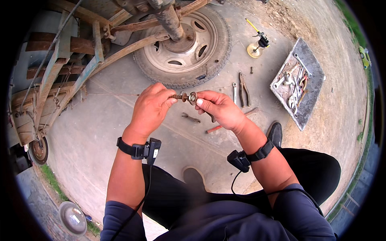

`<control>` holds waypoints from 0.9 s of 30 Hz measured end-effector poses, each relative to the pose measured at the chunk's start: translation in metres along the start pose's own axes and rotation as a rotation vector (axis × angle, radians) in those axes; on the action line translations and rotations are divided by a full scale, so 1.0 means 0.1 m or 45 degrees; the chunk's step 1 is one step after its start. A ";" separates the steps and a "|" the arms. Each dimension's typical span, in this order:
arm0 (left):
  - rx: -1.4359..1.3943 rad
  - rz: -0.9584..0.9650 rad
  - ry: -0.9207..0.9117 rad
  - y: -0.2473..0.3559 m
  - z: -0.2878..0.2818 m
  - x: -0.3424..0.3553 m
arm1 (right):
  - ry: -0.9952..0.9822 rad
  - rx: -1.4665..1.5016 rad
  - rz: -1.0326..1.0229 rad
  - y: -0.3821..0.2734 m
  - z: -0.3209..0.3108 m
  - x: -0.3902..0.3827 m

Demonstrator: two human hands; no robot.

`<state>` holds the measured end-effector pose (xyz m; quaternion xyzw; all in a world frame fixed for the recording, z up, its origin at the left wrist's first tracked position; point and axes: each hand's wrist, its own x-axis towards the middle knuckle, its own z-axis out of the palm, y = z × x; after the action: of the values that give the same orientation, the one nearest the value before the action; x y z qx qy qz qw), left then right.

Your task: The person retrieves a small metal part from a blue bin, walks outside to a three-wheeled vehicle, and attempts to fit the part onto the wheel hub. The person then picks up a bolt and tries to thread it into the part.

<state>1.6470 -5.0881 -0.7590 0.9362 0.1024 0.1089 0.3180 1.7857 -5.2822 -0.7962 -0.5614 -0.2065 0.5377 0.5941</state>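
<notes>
My left hand [152,105] is closed round a rusty threaded rod [177,97], whose end sticks out toward the right. At that end sit a nut and washer-like metal pieces [191,97], pinched by the thumb and fingers of my right hand [219,108]. A thin rod or wire [112,94] runs from the vehicle frame on the left toward my left hand. Below my right palm shows a dark metal end [211,117]; I cannot tell whether it is held or lies on the ground. Both hands are above the concrete, in front of the wheel [185,44].
Rusty frame beams [76,76] fill the upper left. On the ground lie pliers [243,89], a wrench [235,93], a small open-ended tool [190,117], a red-handled tool [214,129] and a bolt [251,70]. An oil can [255,49] stands near a metal tool tray [309,102].
</notes>
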 end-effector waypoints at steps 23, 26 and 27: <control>0.035 0.010 0.001 -0.05 0.10 0.07 | 0.455 -0.351 -0.321 0.30 0.28 -0.12; 0.044 0.011 0.015 -0.05 0.10 0.07 | 0.413 -0.498 -0.360 0.25 0.22 -0.10; 0.049 0.013 0.021 -0.05 0.10 0.06 | 0.409 -0.525 -0.380 0.25 0.20 -0.10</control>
<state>1.6552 -5.0882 -0.7688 0.9417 0.1023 0.1162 0.2986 1.7553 -5.2875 -0.8096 -0.7116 -0.2950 0.2953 0.5651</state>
